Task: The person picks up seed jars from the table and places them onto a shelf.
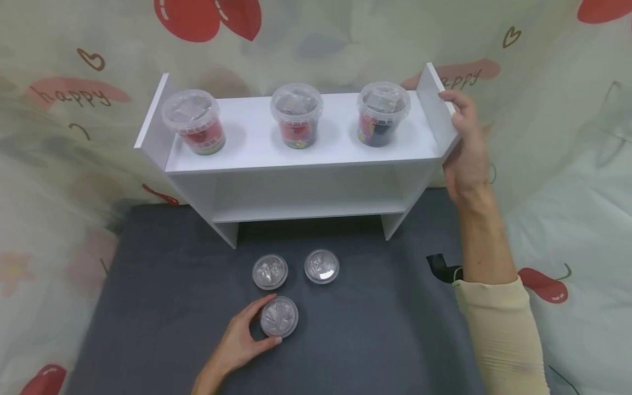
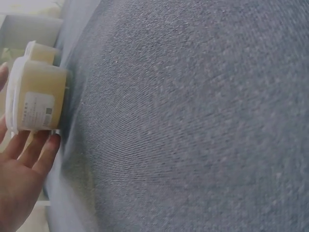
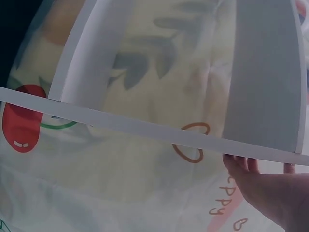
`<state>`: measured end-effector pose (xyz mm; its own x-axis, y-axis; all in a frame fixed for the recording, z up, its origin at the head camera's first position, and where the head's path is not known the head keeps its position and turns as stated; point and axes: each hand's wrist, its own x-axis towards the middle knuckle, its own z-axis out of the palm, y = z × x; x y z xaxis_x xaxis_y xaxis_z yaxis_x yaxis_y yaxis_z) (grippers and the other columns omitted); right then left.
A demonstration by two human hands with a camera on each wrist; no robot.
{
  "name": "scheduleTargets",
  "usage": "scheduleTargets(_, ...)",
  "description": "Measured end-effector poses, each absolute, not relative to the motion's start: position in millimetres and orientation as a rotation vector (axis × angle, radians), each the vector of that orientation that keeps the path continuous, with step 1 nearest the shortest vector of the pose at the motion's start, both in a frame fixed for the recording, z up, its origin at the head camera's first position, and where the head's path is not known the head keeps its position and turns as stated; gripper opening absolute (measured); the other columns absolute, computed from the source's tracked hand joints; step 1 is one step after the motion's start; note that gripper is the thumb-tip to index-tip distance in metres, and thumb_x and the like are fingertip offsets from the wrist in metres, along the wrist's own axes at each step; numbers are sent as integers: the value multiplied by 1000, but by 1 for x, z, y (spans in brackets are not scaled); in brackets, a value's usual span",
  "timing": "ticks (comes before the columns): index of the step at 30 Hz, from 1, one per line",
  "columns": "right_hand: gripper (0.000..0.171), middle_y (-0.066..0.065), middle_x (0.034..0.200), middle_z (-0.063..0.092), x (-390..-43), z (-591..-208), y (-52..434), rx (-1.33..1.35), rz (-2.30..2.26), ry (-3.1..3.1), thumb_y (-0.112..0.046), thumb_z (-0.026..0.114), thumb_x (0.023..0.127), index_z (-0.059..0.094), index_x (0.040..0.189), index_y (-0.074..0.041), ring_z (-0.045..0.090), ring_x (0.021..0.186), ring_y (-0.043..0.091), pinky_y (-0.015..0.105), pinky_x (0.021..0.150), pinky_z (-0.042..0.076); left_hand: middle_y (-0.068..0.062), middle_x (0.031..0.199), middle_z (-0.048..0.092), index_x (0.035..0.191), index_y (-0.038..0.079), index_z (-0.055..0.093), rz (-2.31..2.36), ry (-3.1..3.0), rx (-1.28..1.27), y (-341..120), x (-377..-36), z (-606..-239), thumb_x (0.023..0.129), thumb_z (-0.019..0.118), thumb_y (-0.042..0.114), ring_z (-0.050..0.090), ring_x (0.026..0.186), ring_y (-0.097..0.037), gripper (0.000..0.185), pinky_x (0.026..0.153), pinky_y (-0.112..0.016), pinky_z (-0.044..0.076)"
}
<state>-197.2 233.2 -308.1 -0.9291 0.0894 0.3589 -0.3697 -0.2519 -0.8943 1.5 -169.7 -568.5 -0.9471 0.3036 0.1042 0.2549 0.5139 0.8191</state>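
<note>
On the dark cloth, my left hand [image 1: 240, 337] holds the nearest small round tub [image 1: 279, 317] between its thumb and fingers. The left wrist view shows this tub [image 2: 41, 96] from the side, yellowish with a white label, its base close against the cloth. Just behind stand two similar tubs, one at left [image 1: 270, 272] and another at right [image 1: 321, 266], all with clear lids. My right hand [image 1: 466, 148] grips the right side panel of a white shelf [image 1: 311, 193] near its top. Its fingers [image 3: 234, 166] meet the panel's outer face, tips partly hidden behind the edge.
Three larger clear-lidded cups stand on the top board, at its left [image 1: 201, 134], middle [image 1: 298, 129] and right [image 1: 377, 127]. Printed fabric [image 1: 321, 49] hangs behind the shelf and along both sides. The dark cloth [image 1: 375, 340] spreads in front.
</note>
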Motion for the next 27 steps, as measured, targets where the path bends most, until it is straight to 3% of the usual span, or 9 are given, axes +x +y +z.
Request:
scheduleTargets(6, 41, 13, 137, 42, -197, -308, 235, 371, 2287, -1688, -22, 38, 90, 55, 127, -17, 43, 118, 28, 41, 90, 36, 8, 139, 57, 144, 24, 50, 1428, 2686, 430, -166, 3, -575, 62, 95, 27, 54, 127, -17, 94, 104, -25, 38)
scheduleTargets(27, 38, 13, 138, 44, -196, -306, 236, 386, 2382, -1593, -20, 44, 90, 55, 127, -15, 45, 117, 28, 38, 88, 40, 8, 137, 58, 144, 17, 52, 1490, 2702, 433, -156, 1, -579, 64, 94, 27, 55, 125, -17, 91, 104, -21, 37)
